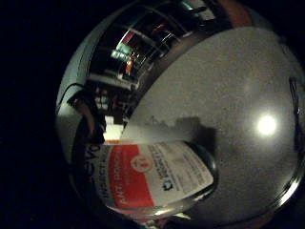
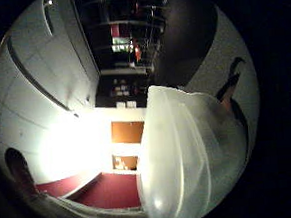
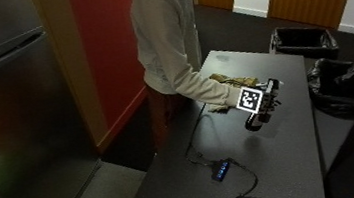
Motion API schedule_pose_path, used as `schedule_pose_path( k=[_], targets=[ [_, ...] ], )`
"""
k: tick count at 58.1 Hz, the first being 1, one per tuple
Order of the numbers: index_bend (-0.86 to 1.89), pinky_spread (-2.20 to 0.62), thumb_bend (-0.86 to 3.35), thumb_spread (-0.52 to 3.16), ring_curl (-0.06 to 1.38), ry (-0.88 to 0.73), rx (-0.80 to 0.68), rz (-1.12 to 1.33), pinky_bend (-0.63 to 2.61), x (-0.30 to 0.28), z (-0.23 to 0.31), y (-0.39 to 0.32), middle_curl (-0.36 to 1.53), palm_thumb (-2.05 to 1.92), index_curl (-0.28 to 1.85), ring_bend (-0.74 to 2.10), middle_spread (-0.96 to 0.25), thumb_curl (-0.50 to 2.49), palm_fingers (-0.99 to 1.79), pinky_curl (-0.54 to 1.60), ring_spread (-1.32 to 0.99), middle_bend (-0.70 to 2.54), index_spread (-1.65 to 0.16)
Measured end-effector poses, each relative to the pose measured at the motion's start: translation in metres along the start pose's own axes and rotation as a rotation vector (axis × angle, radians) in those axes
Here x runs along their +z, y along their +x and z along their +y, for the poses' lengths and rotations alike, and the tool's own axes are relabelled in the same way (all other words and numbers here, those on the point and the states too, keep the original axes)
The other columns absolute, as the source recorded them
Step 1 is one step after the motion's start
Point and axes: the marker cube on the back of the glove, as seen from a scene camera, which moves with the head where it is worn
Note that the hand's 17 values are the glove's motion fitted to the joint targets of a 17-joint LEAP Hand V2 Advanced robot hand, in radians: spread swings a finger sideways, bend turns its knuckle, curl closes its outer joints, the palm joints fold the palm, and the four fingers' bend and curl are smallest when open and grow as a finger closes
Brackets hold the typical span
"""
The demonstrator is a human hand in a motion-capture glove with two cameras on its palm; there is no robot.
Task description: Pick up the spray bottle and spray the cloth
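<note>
In the outside view my gloved right hand grips the spray bottle and holds it in the air above the dark table, roughly upright. The bottle's red and white label fills much of the little finger side palm view, and its pale translucent body fills much of the thumb side one. A crumpled tan cloth lies on the table behind my forearm, toward the person's body, a short way from the bottle. The nozzle and the trigger are hidden.
A small device with blue lights and its cable lie on the table's near part. Two black-lined bins stand beyond the table's far edge. A steel fridge stands at the left.
</note>
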Motion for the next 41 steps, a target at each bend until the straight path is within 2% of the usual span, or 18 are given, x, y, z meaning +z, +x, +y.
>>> schedule_pose_path(
  k=[2,8,11,14,18,25,31,41],
  targets=[
    [0.33,-0.19,-0.03,0.39,0.42,0.013,-0.031,0.004,0.29,-0.002,-0.009,-0.014,0.49,0.98,0.48,0.58,-0.10,0.64,1.40,0.36,-0.17,0.56,-0.15],
    [0.36,-0.20,-0.03,0.31,0.43,-0.089,-0.106,-0.033,0.31,-0.017,-0.017,-0.063,0.50,0.97,0.50,0.59,-0.10,0.67,1.40,0.37,-0.17,0.57,-0.15],
    [0.36,-0.20,-0.04,0.29,0.44,-0.072,-0.142,0.072,0.32,-0.008,-0.026,-0.076,0.50,0.96,0.50,0.60,-0.10,0.68,1.39,0.38,-0.18,0.57,-0.14],
    [0.36,-0.21,-0.04,0.26,0.44,-0.108,-0.175,0.073,0.33,-0.005,-0.021,-0.099,0.50,0.96,0.51,0.60,-0.10,0.69,1.39,0.38,-0.18,0.57,-0.14],
    [0.37,-0.21,-0.04,0.24,0.44,-0.179,-0.232,0.255,0.33,-0.007,-0.011,-0.104,0.50,0.95,0.52,0.60,-0.10,0.70,1.39,0.38,-0.18,0.57,-0.14],
    [0.38,-0.21,-0.04,0.21,0.44,-0.309,-0.335,0.393,0.34,0.008,0.011,-0.140,0.50,0.95,0.52,0.60,-0.10,0.71,1.39,0.38,-0.18,0.57,-0.14],
    [0.39,-0.21,-0.04,0.19,0.44,-0.443,-0.372,0.493,0.34,0.016,0.031,-0.166,0.50,0.95,0.53,0.60,-0.10,0.72,1.39,0.38,-0.19,0.58,-0.14],
    [0.40,-0.21,-0.03,0.17,0.44,-0.625,-0.442,0.802,0.34,0.041,0.063,-0.209,0.50,0.94,0.53,0.61,-0.11,0.74,1.39,0.38,-0.19,0.58,-0.14]
  ],
)
